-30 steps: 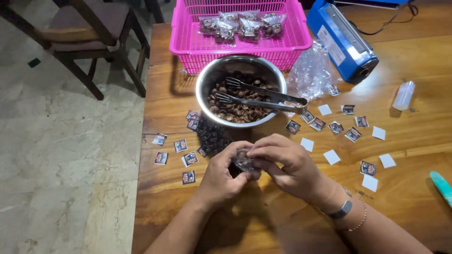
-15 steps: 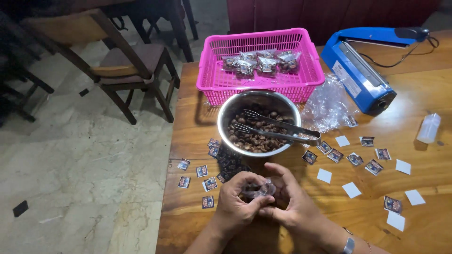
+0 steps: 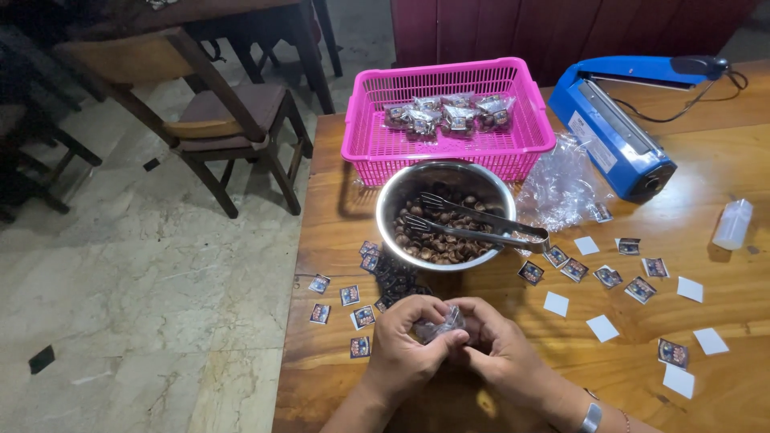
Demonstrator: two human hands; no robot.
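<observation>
We see the left hand [image 3: 409, 345] and the right hand [image 3: 501, 353] curled together low over the wooden table [image 3: 722, 385], fingertips meeting, both pinching a small clear plastic packet [image 3: 439, 325] between them. It sits just in front of the steel bowl [image 3: 393, 200] of brown snacks, where metal tongs [image 3: 481, 224] rest across the rim.

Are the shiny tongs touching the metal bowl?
Touching. In the head view the tongs lie across the metal bowl, their handle end resting on its right rim and their tips over the brown pieces inside.
</observation>
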